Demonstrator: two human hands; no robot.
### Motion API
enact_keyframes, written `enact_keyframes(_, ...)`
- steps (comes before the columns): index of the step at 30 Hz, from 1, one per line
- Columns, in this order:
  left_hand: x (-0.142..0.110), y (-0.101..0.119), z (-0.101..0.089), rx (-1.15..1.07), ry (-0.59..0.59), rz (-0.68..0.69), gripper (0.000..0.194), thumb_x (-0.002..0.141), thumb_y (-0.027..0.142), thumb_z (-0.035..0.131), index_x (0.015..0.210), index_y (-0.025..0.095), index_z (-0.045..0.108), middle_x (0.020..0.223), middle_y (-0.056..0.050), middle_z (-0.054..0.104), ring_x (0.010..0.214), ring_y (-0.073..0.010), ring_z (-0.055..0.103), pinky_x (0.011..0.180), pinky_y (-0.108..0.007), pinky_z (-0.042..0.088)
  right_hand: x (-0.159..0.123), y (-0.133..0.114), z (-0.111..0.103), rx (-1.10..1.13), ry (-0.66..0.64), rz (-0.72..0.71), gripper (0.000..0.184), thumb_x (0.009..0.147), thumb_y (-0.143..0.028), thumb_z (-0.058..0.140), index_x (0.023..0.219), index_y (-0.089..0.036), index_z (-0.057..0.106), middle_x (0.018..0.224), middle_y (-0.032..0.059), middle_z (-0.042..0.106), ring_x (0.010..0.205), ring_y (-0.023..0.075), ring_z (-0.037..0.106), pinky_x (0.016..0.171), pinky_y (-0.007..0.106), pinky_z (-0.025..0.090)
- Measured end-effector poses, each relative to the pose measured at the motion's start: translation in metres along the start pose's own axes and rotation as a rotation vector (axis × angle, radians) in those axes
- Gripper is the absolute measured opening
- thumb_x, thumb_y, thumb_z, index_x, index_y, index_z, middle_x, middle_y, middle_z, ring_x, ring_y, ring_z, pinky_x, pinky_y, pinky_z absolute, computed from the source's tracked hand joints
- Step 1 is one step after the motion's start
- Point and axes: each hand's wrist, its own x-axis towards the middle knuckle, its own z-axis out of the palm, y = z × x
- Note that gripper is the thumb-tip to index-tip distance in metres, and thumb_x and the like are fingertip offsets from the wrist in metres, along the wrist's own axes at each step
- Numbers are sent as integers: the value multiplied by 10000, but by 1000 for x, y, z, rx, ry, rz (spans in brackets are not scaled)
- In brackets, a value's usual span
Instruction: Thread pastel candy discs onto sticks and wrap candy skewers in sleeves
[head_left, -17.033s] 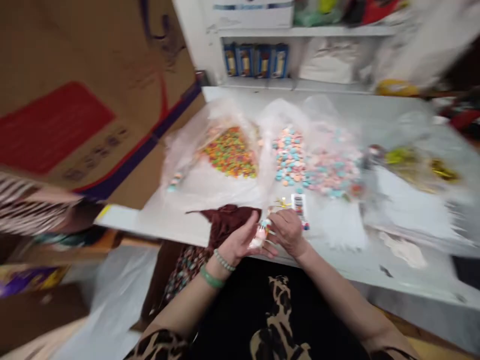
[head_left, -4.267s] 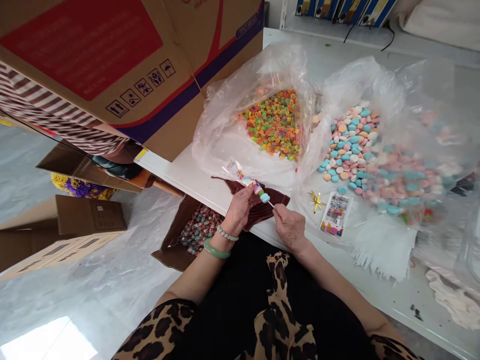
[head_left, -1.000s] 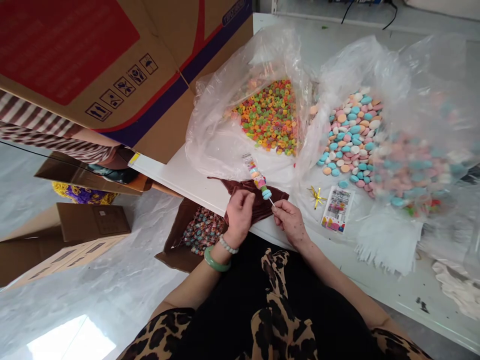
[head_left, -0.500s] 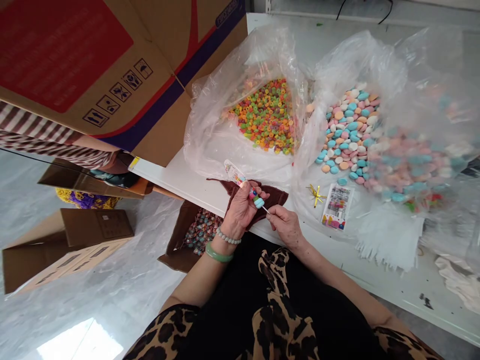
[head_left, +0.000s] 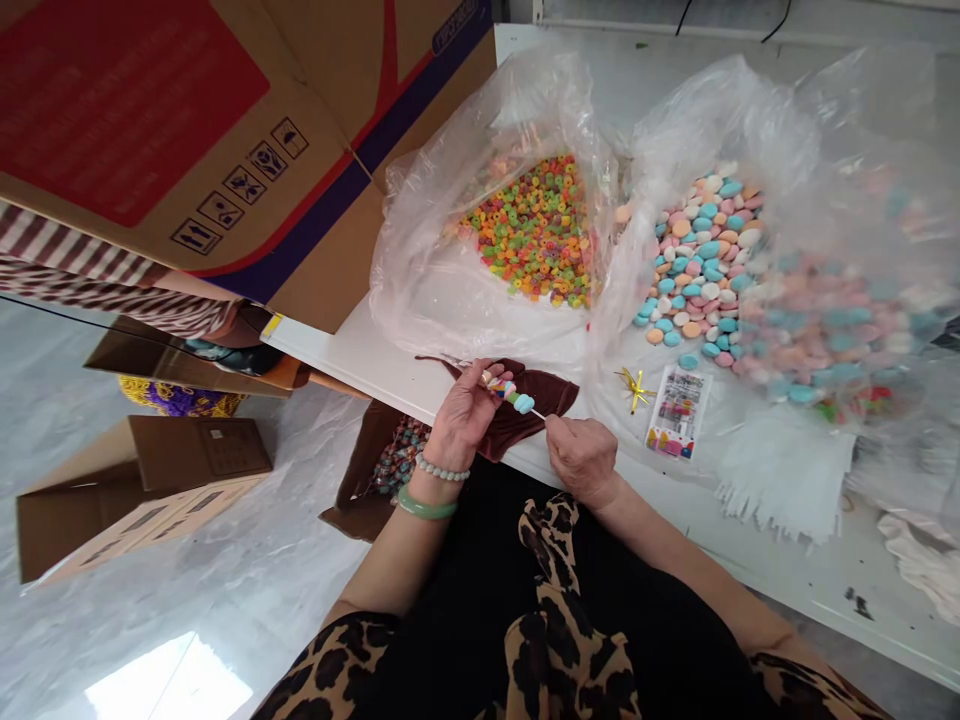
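Note:
My left hand (head_left: 461, 415) is closed around the upper end of a candy skewer (head_left: 513, 397), a thin stick threaded with pastel candies. My right hand (head_left: 579, 452) pinches the bare lower end of the same stick. Both hands sit over a dark red cloth (head_left: 529, 405) at the near edge of the white table (head_left: 375, 355). Behind them lie an open plastic bag of colourful ring candies (head_left: 536, 230) and another bag of pastel disc candies (head_left: 701, 260).
A large cardboard box (head_left: 225, 130) fills the upper left. A gold twist tie (head_left: 634, 385) and a small printed label (head_left: 675, 412) lie right of my hands, beside a stack of clear wrappers (head_left: 784, 475). A box of finished skewers (head_left: 394, 465) sits on the floor.
The skewer has tilted down from nearly upright to almost level. My left hand has closed over its upper end, and the wrapper tip that stuck out half a second ago is hidden.

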Motion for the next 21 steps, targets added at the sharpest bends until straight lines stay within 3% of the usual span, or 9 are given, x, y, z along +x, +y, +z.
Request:
enact_keyframes(3, -1, 2, 4, -46, 23, -41, 162, 894, 262, 570, 813, 130, 616, 803, -61, 642, 805, -176, 645, 844, -365, 524, 0, -5, 1, 198, -106, 87, 262, 911, -199, 451, 698, -192, 604, 557, 14, 579, 536, 136, 498, 566, 278, 296)
enact_keyframes(7, -2, 5, 7, -60, -103, -37, 212, 922, 314, 522, 922, 138, 639, 803, -44, 640, 756, -149, 625, 850, -342, 518, 3, -10, 2, 868, -398, 513, 211, 899, -363, 473, 818, -217, 603, 577, -31, 557, 504, 125, 490, 520, 240, 358)
enact_keyframes(10, -2, 5, 6, -34, -205, -24, 261, 922, 381, 514, 988, 163, 643, 844, -41, 650, 786, -150, 630, 878, -343, 508, 6, -9, 3, 1238, -567, 752, 204, 846, -402, 506, 812, -218, 588, 506, -61, 492, 412, 116, 397, 421, 231, 320)
enact_keyframes(13, -2, 5, 5, 32, -181, 17, 252, 909, 405, 531, 964, 183, 636, 864, -41, 659, 819, -171, 649, 879, -365, 507, 6, -6, 3, 1113, -521, 720, 179, 833, -374, 509, 773, -226, 591, 495, -59, 491, 434, 122, 416, 454, 234, 336)
enact_keyframes(17, -2, 5, 5, 105, -148, 131, 239, 895, 411, 549, 971, 194, 614, 905, -40, 672, 816, -181, 665, 836, -370, 519, 2, -3, 4, 651, -416, 471, 198, 875, -312, 464, 766, -245, 616, 571, -28, 576, 556, 149, 526, 582, 251, 356)
enact_keyframes(21, -3, 5, 6, 114, -151, 162, 253, 892, 430, 547, 992, 203, 599, 877, -30, 663, 771, -167, 667, 815, -359, 528, -3, -4, 6, 301, -342, 258, 223, 906, -275, 449, 810, -221, 642, 614, 14, 626, 580, 164, 552, 581, 271, 286)
